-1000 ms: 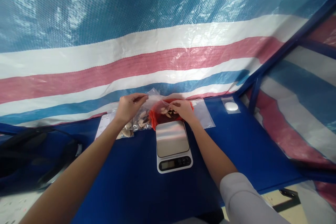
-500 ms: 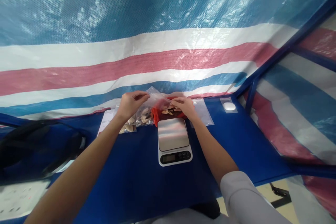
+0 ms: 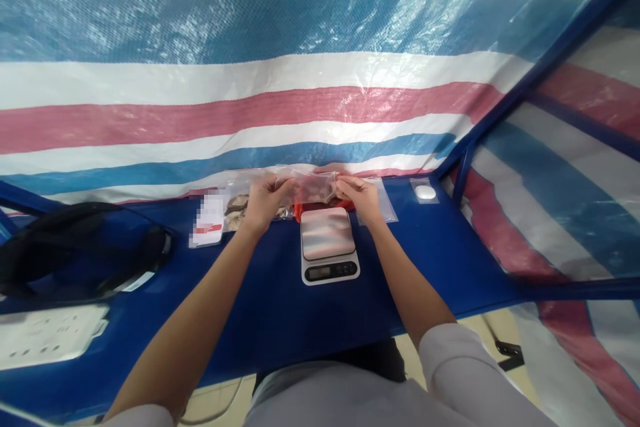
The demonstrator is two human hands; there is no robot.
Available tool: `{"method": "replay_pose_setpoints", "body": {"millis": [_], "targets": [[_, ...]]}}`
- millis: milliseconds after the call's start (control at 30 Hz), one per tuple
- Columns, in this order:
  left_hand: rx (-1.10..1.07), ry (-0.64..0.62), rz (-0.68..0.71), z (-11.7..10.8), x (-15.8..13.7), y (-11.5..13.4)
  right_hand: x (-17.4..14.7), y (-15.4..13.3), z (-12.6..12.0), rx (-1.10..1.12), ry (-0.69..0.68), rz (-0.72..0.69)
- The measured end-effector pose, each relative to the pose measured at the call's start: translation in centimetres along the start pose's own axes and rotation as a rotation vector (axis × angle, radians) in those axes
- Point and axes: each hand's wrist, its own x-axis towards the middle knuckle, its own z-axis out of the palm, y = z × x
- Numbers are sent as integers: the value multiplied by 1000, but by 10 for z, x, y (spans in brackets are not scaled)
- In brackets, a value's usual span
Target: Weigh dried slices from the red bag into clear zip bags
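Observation:
Between my two hands stretches a clear plastic bag point(image 3: 316, 187), held by its edges above a red bag or wrapper point(image 3: 299, 211). My left hand point(image 3: 265, 201) pinches the bag's left side, thumb against fingers. On the right side, my right hand point(image 3: 360, 197) grips it the same way. Just in front stands a kitchen scale point(image 3: 327, 237) with a shiny metal plate and a small dark display. Left of it lie clear bags of pale dried slices point(image 3: 235, 212), partly behind my left hand. Whatever lies in the red wrapper is mostly hidden now.
A white phone-like card point(image 3: 207, 217) lies left of the bags. Further left are a black headset-like strap point(image 3: 75, 247) and a white power strip point(image 3: 55, 335). Right of my hand are a flat clear bag point(image 3: 387, 203) and a small white oval item in a bag point(image 3: 425, 192).
The clear bag is now pulled straight and lower across the red wrapper, covering the dried pieces seen there before. My left hand has moved right and down. The view has shifted.

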Motion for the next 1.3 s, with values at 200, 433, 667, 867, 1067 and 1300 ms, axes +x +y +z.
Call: {"method": "replay_pose_setpoints", "body": {"millis": [200, 433, 667, 867, 1067, 1300], "targets": [[-463, 79, -213, 23, -36, -22, -20, 9, -6, -165, -77, -102], [-519, 106, -294, 19, -60, -38, -29, 19, -15, -50, -42, 16], [103, 17, 14, -7, -48, -20, -32, 2, -19, -147, -167, 36], [553, -387, 188, 6, -27, 9, -41, -11, -16, -239, -299, -24], [341, -428, 85, 15, -27, 9, -45, -14, -29, -314, -237, -129], [-60, -205, -105, 34, -39, 5, -39, -13, -54, -270, -52, -41]]}}
